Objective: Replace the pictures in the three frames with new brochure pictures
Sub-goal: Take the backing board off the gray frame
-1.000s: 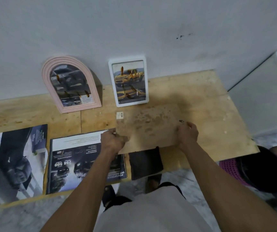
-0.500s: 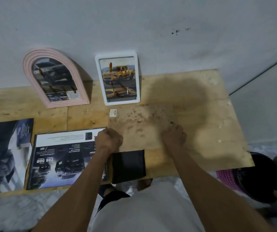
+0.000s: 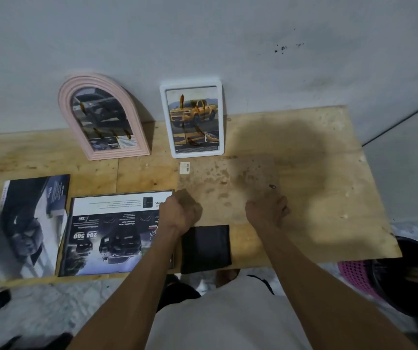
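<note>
Two hands grip opposite side edges of a brown board (image 3: pixel 228 188) lying flat on the wooden table (image 3: pixel 329 173): left hand (image 3: pixel 181 214), right hand (image 3: pixel 266 210), fingers curled. Two filled frames lean on the wall, pink arched frame (image 3: pixel 101 117) and white frame (image 3: pixel 192 121); a car brochure (image 3: pixel 112 236) lies beside the left hand.

I counted two standing frames at the far wall: one pink arched frame (image 3: pixel 104 117) and one white rectangular frame (image 3: pixel 193 121). Two brochures lay near left: one dark-car brochure (image 3: pixel 26 226) and one open brochure (image 3: pixel 112 233). One black square (image 3: pixel 205 248) sat near centre, one small label (image 3: pixel 185 168) beyond it.
</note>
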`<state>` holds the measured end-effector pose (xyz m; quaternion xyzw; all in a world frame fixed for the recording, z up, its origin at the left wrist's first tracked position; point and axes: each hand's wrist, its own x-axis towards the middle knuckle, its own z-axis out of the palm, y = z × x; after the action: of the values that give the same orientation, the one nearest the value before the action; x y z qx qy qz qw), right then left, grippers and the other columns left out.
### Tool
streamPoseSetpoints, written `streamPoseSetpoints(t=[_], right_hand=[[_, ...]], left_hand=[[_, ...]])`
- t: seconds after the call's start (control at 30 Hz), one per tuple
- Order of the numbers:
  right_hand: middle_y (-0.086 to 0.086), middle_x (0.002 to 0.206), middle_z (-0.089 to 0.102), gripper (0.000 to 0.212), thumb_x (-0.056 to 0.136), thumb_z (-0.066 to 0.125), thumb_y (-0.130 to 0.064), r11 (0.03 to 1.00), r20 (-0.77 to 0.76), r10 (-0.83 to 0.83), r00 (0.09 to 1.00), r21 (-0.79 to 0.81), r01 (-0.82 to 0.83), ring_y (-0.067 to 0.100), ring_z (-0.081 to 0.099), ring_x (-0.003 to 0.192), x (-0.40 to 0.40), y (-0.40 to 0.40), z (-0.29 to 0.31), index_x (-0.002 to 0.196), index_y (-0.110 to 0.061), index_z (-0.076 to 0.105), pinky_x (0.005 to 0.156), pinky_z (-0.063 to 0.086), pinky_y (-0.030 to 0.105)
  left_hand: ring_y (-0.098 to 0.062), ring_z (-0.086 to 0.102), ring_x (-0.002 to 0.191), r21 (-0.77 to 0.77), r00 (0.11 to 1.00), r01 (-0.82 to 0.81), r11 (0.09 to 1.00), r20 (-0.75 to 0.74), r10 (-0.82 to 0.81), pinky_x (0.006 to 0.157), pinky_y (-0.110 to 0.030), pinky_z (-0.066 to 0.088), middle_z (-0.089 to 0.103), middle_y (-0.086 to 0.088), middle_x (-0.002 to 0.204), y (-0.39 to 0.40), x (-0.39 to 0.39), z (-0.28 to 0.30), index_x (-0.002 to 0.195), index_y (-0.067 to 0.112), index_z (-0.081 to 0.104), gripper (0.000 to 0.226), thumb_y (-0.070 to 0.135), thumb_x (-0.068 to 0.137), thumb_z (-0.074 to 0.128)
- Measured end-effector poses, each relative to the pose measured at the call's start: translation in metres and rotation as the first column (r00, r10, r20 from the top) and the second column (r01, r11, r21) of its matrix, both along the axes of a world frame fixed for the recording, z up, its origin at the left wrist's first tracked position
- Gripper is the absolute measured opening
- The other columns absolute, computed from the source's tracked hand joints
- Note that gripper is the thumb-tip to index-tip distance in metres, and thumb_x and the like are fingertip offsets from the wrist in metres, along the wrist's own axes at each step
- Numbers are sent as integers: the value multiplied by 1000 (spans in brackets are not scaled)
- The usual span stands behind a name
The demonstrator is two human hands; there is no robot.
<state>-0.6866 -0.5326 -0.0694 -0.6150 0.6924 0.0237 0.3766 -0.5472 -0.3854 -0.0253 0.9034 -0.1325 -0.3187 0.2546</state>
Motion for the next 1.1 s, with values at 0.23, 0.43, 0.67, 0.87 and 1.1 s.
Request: streamPoseSetpoints(t=[0.23,0.43,0.67,0.87,1.1], right_hand=[[9,155,25,63,95,50,-27,953,46,288,957,-116,-281,31,23,140,56,64,12,152,-14,26,115,24,43],[7,109,60,29,86,48,-29,870,160,493,855,-71,-488,31,59,103,101,152,2,112,-20,57,87,52,45],[4,118,59,31,82,57,-20,886,219,463,859,-93,-453,27,54,108,111,235,-6,112,-26,60,89,53,44],[5,137,46,31,94,57,-33,844,49,528,848,-139,-517,30,38,124,114,257,-11,123,-22,58,104,36,39],[7,133,48,32,94,55,-44,844,4,516,856,-171,-508,34,41,125,118,256,-24,118,-23,60,101,36,39]], left_hand=[[-26,67,107,-23,997,-56,998,53,57,88,-28,50,70,-11,119,64,37,13,125,6,64,43,25,88,73],[-30,65,104,79,989,-110,991,105,102,89,-35,51,71,-12,113,164,86,14,117,7,67,32,22,89,71],[-37,66,90,222,981,-101,970,182,61,75,-40,56,69,-13,97,265,134,-41,94,14,72,27,34,76,66],[-35,52,114,283,979,-14,959,197,-44,90,-45,48,59,-13,120,271,137,-31,114,8,64,34,29,88,60],[-35,43,120,262,990,-70,962,135,35,94,-47,45,50,-14,127,270,140,-43,118,7,59,41,34,88,63]])
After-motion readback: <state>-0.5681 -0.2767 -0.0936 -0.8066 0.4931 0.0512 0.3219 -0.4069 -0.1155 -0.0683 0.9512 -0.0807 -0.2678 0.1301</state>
